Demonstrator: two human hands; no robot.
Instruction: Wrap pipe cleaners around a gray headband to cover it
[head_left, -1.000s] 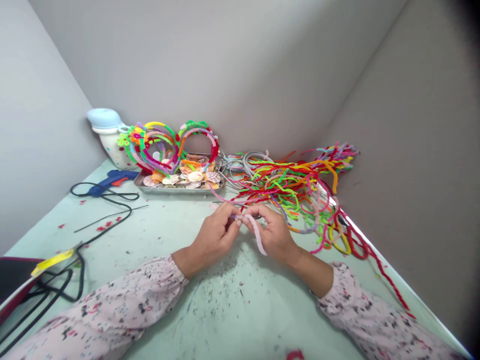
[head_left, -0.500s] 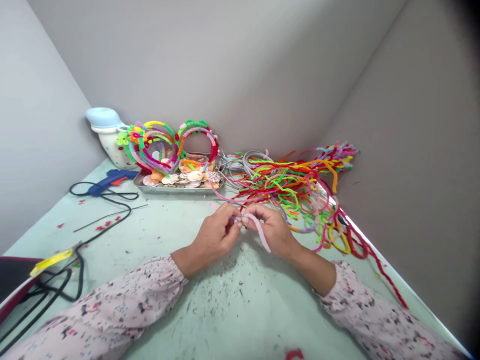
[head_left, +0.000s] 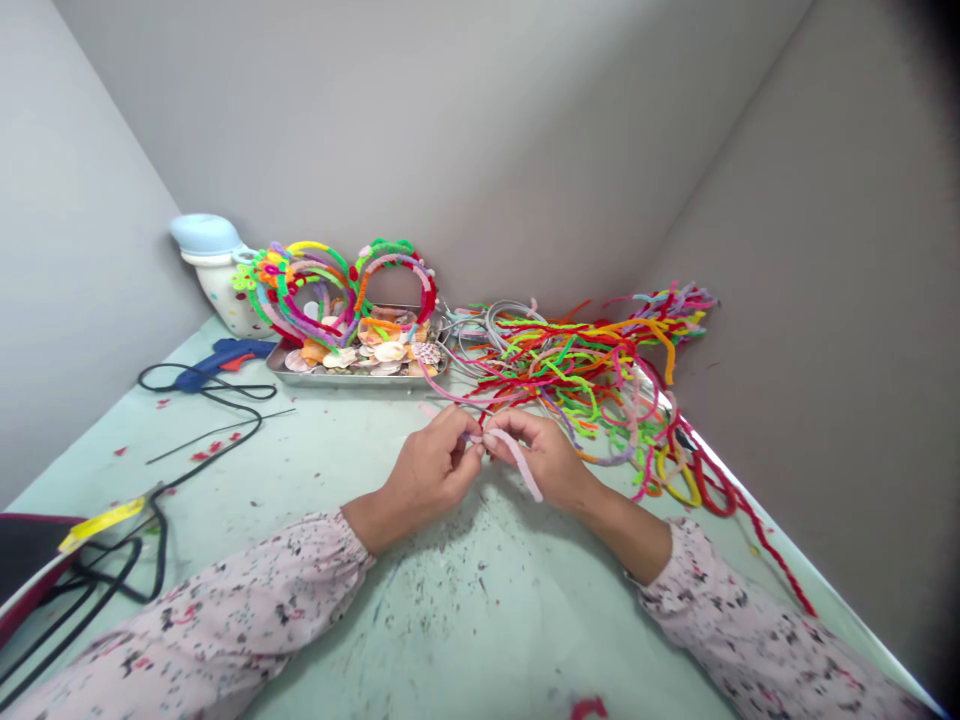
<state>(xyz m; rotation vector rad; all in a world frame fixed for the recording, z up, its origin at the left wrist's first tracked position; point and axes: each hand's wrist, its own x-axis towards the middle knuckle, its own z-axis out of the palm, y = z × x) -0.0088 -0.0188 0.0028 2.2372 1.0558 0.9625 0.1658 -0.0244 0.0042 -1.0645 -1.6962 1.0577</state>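
My left hand [head_left: 431, 463] and my right hand [head_left: 544, 460] meet over the middle of the table, fingertips nearly touching. Between them is a pale pink pipe cleaner [head_left: 523, 468], pinched by the thumb and finger of my right hand, its free end curving down across that hand. My left hand is closed in a pinch on a lilac and pink stretch of pipe cleaner; the fingers hide most of it. Just beyond the hands lies a loose pile of coloured pipe cleaners [head_left: 577, 370].
A metal tray [head_left: 352, 380] of seashells [head_left: 390, 352] stands at the back, with pipe-cleaner-wrapped headbands [head_left: 397, 260] on it. Left of it are a blue glue gun [head_left: 217, 362], a black cord [head_left: 214, 455] and a white container with a blue lid [head_left: 206, 237]. Walls enclose the table [head_left: 450, 620].
Almost nothing differs. Both hands keep their pinch at the same spot, and the free pink end has shifted very slightly.
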